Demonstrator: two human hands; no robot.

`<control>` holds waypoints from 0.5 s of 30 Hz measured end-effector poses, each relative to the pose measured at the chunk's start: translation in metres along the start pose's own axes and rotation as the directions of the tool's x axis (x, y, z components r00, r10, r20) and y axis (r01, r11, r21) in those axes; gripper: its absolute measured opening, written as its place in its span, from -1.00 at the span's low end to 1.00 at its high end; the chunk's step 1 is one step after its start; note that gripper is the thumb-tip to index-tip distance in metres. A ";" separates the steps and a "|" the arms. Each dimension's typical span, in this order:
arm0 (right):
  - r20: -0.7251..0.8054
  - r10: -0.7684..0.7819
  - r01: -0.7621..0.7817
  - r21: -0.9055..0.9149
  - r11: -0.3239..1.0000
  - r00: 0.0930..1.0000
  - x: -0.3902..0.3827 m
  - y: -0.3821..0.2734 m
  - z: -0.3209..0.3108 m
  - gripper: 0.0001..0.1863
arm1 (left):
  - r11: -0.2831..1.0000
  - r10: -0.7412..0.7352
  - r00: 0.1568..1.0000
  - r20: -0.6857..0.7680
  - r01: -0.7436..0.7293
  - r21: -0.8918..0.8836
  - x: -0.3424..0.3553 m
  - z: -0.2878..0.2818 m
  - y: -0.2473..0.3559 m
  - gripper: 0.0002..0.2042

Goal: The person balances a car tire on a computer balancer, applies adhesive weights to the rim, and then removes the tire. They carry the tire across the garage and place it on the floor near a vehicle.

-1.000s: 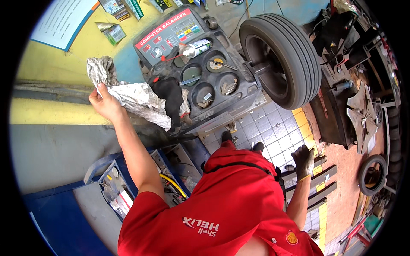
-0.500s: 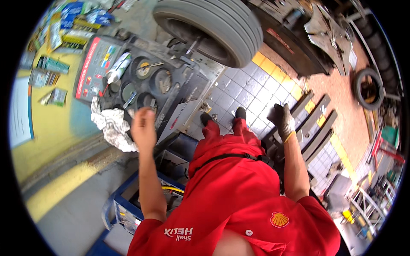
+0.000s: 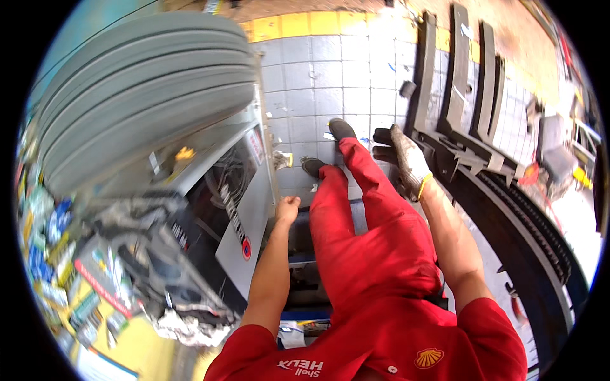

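My bare left hand point(image 3: 288, 208) is held low beside the tyre balancing machine point(image 3: 236, 254), its fingers curled together. Whatever they hold, if anything, is hidden. On my right hand point(image 3: 410, 157) is a pale work glove with dark fingers; those fingers are stretched and apart, with nothing seen between them. That hand hangs near the dark metal forks of a rack point(image 3: 424, 82). A large tyre point(image 3: 149, 95) is mounted on the machine at the upper left.
A crumpled white rag point(image 3: 187, 328) lies by the machine's blurred top tray. Several small packets point(image 3: 57, 222) are on the yellow surface at the far left. Grey floor tiles point(image 3: 327, 70) run ahead of my shoes, and a dark curved beam point(image 3: 521, 247) passes on my right.
My view and body have turned right. My left hand has left the cups of the machine's top tray and is now lower, beside its side panel. The gloved hand's fingers now show apart.
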State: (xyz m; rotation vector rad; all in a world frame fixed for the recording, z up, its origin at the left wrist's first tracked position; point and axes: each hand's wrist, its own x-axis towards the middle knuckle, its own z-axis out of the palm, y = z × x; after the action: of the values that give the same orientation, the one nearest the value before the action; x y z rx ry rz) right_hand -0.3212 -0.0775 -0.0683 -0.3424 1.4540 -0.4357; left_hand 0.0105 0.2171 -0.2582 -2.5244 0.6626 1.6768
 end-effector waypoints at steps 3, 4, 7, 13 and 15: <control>-0.001 -0.011 0.011 0.121 0.993 1.000 0.053 0.065 -0.037 -0.42 | 0.992 -0.101 0.995 0.009 0.099 0.081 0.099 0.027 -0.015 -0.60; -0.023 0.028 -0.026 0.094 0.995 0.999 0.064 0.080 -0.048 -0.40 | 0.988 -0.138 0.990 0.011 0.136 0.071 0.124 0.035 -0.021 -0.59; -0.182 0.087 -0.048 0.210 0.976 0.979 0.089 0.117 -0.078 -0.43 | 0.958 -0.116 0.993 0.022 0.106 0.266 0.172 0.051 -0.007 -0.59; -0.315 0.131 -0.054 0.242 0.969 0.940 0.133 0.171 -0.157 -0.35 | 0.825 -0.106 0.992 0.060 0.054 0.563 0.285 0.093 -0.061 -0.55; -0.385 0.147 -0.047 0.258 0.965 0.911 0.145 0.184 -0.172 -0.36 | 0.810 -0.132 0.988 0.084 0.058 0.583 0.321 0.114 -0.085 -0.51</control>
State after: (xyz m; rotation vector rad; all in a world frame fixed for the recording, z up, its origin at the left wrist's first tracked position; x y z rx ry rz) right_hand -0.4695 0.0202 -0.2987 0.0249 1.7857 -0.6225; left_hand 0.0466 0.2195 -0.6074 -1.9707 0.8607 1.3130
